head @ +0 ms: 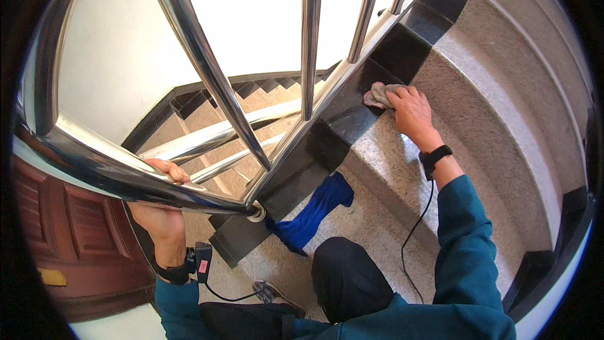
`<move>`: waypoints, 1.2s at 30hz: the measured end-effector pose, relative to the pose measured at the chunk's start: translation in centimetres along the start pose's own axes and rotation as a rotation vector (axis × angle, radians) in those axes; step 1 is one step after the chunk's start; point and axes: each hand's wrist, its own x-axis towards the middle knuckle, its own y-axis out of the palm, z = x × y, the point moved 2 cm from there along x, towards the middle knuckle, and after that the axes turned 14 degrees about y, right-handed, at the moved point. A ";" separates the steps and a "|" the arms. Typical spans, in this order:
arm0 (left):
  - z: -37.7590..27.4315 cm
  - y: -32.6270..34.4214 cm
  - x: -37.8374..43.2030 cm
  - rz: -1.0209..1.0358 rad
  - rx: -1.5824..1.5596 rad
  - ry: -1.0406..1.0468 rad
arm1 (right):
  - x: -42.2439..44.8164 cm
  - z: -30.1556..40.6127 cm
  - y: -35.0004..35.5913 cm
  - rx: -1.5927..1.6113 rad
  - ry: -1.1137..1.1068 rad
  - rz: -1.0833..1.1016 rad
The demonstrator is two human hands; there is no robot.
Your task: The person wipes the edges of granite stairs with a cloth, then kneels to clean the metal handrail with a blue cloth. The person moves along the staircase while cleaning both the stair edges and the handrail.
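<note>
My right hand [413,112] presses a bunched grey cloth with pink edging [377,95] onto a stair tread [377,137], where the black border meets the speckled stone. My left hand [166,172] is wrapped around a thick polished metal post [141,184] of the stair railing, its fingers showing over the far side. A blue cloth [314,215] lies crumpled on the step below, close to the foot of that post and in front of my knee [349,274].
Shiny metal balusters [311,42] rise from a sloping rail [325,99] along the stair's open side. Beyond them a lower flight [207,123] winds down. Curved steps [495,80] climb at the right. A brown panelled door [89,231] stands at left. Black cables [409,236] hang from both wrist straps.
</note>
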 end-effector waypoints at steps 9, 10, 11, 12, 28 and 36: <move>0.2 -0.1 0.0 -0.022 -0.026 0.006 | -8.9 12.1 -1.8 0.504 -0.366 0.143; 0.1 -0.1 0.0 0.015 0.019 0.046 | -10.5 13.1 -0.9 0.448 -0.445 0.212; 0.1 -0.2 0.0 -0.005 -0.004 0.035 | -12.1 14.0 0.2 0.432 -0.481 0.266; 0.1 -0.2 -0.1 -0.015 -0.006 0.033 | -13.4 14.5 1.3 0.394 -0.492 0.297; 0.0 -0.3 -0.5 -0.040 0.005 0.086 | -17.5 12.1 8.8 0.672 -0.288 0.483; 0.3 -0.9 -0.4 0.025 0.029 0.096 | -19.4 12.6 10.9 0.618 -0.269 0.307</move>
